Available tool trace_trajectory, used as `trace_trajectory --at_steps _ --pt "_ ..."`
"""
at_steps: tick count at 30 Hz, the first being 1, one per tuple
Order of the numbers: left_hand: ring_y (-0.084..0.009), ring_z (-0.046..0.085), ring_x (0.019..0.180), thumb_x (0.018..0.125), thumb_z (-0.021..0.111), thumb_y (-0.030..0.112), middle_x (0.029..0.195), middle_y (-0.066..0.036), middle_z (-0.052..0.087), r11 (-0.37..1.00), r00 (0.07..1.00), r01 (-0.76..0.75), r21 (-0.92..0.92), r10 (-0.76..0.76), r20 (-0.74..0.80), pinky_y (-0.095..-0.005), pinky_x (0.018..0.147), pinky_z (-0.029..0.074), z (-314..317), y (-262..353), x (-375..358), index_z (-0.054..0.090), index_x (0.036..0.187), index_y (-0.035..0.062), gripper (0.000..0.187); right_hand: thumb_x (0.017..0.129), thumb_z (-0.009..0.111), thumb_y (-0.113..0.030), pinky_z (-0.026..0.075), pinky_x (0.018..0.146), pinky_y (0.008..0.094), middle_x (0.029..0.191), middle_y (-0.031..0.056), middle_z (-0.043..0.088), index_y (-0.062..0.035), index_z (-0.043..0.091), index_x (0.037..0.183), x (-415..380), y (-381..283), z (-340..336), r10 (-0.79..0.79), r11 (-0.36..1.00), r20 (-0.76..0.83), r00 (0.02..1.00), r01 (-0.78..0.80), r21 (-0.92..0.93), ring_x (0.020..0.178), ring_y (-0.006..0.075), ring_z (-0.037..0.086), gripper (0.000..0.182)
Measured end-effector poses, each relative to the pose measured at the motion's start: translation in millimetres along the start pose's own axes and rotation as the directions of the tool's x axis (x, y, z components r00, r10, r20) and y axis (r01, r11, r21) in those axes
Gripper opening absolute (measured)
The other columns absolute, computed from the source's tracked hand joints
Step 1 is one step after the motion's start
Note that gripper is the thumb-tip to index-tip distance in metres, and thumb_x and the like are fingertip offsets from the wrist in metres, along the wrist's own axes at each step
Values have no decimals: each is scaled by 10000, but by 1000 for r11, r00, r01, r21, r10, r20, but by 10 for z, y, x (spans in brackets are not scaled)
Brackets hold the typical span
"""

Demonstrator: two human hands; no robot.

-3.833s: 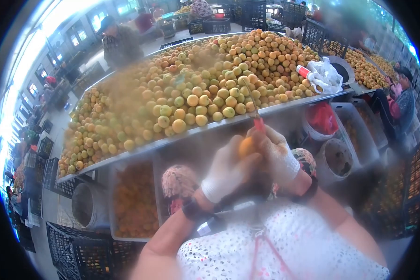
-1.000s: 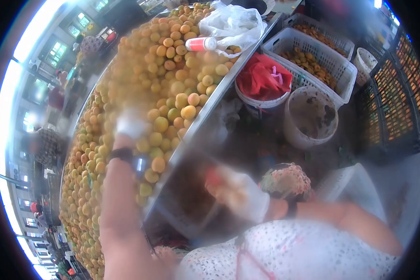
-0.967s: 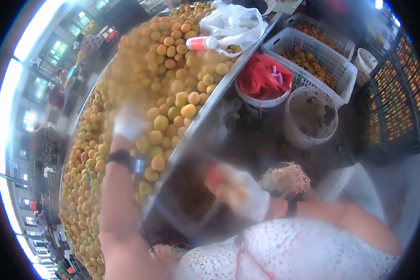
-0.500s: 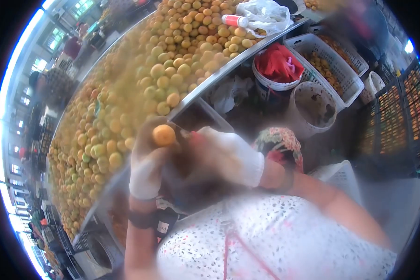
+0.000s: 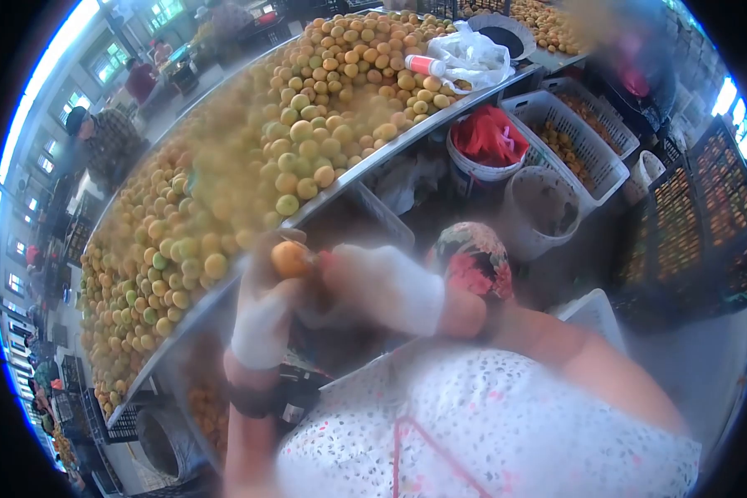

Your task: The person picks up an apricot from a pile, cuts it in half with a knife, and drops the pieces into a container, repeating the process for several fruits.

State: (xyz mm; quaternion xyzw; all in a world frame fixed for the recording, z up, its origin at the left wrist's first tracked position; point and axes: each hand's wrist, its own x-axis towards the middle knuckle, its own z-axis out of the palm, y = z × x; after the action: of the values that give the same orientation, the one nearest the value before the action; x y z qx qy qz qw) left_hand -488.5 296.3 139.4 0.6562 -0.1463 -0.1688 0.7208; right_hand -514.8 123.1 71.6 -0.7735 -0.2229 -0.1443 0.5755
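Observation:
My left hand (image 5: 264, 319), in a white glove, is closed round an orange apricot (image 5: 290, 259). Fingers and thumb hold it from behind and below. My right hand (image 5: 394, 286), gloved too, is closed on a small red-handled tool (image 5: 327, 264) whose tip meets the right side of the apricot. The blade or tip is too blurred to make out. Just beyond both hands, a heap of green to orange apricots (image 5: 307, 158) covers a metal-edged table (image 5: 407, 133).
A bucket with red plastic (image 5: 487, 137) and a dirty white bucket (image 5: 542, 212) stand right of the table. White baskets (image 5: 606, 178) hold orange pieces. A plastic bag (image 5: 477, 58) and a red-white tube (image 5: 425, 65) lie on the heap. Dark crates (image 5: 681, 216) stand right. Another person (image 5: 639, 58) is at upper right.
The view has shifted slightly. The red-handled tool in my right hand has come closer to the apricot, now touching its side. My left hand still holds the fruit.

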Motion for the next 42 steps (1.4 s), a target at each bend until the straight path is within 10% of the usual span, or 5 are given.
trace_trajectory --at_steps 8,17,26,32,42 --pt "-66 557 820 694 560 75 1040 -29 525 999 999 -46 19 46 -25 -151 640 439 -12 -104 30 481 1233 46 546 1035 519 -353 460 593 414 704 212 580 -28 578 963 29 27 55 12 991 -60 998 -4 133 646 396 589 338" --pt "-35 490 724 727 514 52 1012 -17 522 996 993 -41 74 49 -107 -141 588 386 81 -130 73 483 1231 42 505 1025 529 -333 454 554 466 715 251 597 -18 561 940 23 110 33 -8 941 -70 997 -17 -338 694 441 620 328" --pt "-85 529 867 706 525 105 1035 -29 515 994 994 -105 -29 104 -41 -174 689 438 13 -186 182 501 1213 16 516 1041 517 -327 456 547 405 690 219 581 -12 568 933 82 69 27 -21 1000 -111 994 23 14 638 398 611 337" --pt "-124 518 937 657 511 79 1042 -55 508 987 987 -159 -25 158 -28 -213 809 444 -39 -241 203 504 1188 8 536 1042 529 -325 449 560 353 657 125 562 -12 581 931 51 79 111 91 994 -36 995 -89 63 597 190 567 336" --pt "-169 503 1081 656 510 26 1142 -90 502 977 977 -203 -60 207 61 -259 961 418 -189 -351 314 479 1240 4 585 1051 518 -321 436 590 299 706 35 543 -11 575 965 111 225 321 365 722 -30 930 -263 640 675 104 502 327"
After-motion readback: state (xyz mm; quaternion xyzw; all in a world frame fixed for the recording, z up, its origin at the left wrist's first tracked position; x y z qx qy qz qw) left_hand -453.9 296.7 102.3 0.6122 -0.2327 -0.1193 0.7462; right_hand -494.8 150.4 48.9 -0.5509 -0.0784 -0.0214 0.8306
